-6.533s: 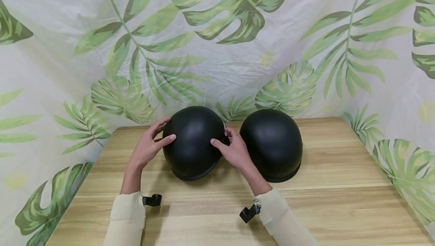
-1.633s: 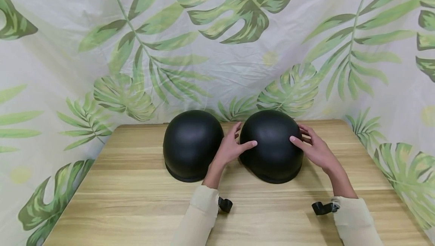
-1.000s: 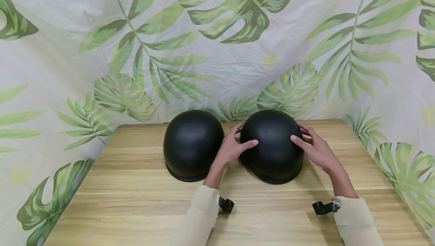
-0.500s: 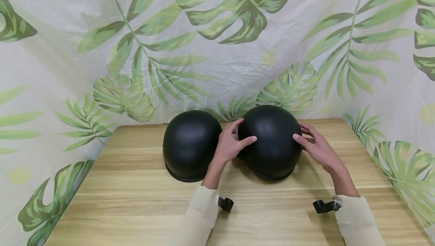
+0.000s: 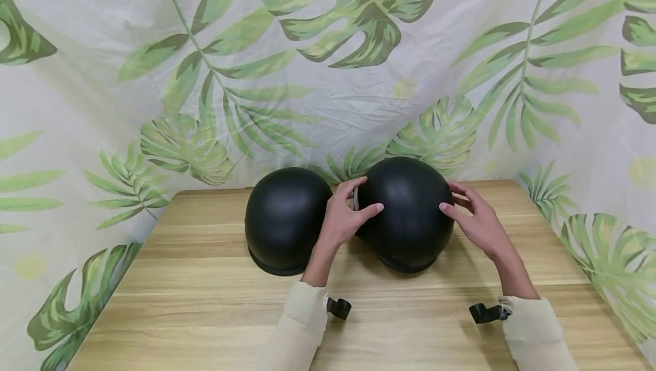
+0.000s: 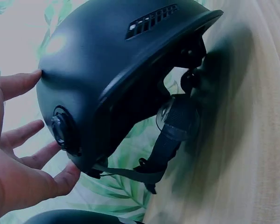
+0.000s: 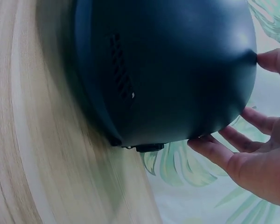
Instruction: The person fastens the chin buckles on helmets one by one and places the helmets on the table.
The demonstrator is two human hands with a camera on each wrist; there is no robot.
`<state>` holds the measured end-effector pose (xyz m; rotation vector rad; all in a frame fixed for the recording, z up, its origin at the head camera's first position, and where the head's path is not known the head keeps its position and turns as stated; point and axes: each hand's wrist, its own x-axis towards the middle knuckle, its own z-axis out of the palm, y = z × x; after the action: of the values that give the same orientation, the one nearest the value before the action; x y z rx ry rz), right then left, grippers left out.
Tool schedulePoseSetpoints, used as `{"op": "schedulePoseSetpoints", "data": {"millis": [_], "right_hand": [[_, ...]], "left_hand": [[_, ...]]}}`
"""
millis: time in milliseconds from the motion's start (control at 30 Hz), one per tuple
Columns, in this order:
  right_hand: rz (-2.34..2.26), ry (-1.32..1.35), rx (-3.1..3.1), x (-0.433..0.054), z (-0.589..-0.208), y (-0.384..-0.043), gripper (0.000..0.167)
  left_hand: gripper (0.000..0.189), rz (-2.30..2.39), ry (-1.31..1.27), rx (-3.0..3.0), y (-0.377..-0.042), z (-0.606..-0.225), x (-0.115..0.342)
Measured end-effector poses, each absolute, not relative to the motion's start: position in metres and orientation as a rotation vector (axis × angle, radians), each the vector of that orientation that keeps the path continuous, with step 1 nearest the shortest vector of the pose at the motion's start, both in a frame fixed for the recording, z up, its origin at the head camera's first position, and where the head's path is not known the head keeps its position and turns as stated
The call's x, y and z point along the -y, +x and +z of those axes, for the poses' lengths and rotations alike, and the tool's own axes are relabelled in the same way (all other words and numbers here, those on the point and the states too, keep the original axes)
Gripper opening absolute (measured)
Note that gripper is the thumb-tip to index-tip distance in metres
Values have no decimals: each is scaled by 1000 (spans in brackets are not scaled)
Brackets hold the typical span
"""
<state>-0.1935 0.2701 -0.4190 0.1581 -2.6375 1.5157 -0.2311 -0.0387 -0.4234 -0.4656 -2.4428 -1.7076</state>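
Two matt black helmets stand side by side at the back of the wooden table. Both hands are on the right helmet point(image 5: 410, 217), which is turned and tipped a little. My left hand point(image 5: 342, 214) grips its left side, thumb in front and fingers behind. On the opposite side, my right hand point(image 5: 476, 220) holds it the same way. The left wrist view shows this helmet's slotted vent point(image 6: 151, 21), round side knob point(image 6: 63, 128) and hanging chin strap point(image 6: 163, 154). The left helmet point(image 5: 287, 220) sits dome up, just beside my left hand.
The wooden table point(image 5: 205, 314) runs back to a hanging cloth point(image 5: 353, 115) printed with green leaves. A small black wrist camera point(image 5: 338, 308) sits at the left cuff, and another wrist camera point(image 5: 484, 313) at the right.
Both hands have gone from the left helmet, held in the oldest frame, to the right one. In the last second that helmet has risen slightly and turned, showing more of its left side.
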Motion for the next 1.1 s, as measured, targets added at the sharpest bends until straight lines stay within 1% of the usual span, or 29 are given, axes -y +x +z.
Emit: {"op": "schedulePoseSetpoints", "data": {"millis": [233, 433, 700, 1100], "right_hand": [[1724, 173, 2572, -268, -422, -196, 69], [1734, 169, 2581, -268, -421, -195, 72], [1767, 171, 2612, -266, -419, -196, 68], [1809, 200, 2599, -261, -423, -195, 69]], "left_hand": [[64, -1613, -472, 2360, -224, -416, 37], [62, -1508, -461, 2386, -219, -411, 35], [60, -1539, -467, 2317, -218, -405, 36], [66, -1553, -493, 2394, -220, -402, 41]]}}
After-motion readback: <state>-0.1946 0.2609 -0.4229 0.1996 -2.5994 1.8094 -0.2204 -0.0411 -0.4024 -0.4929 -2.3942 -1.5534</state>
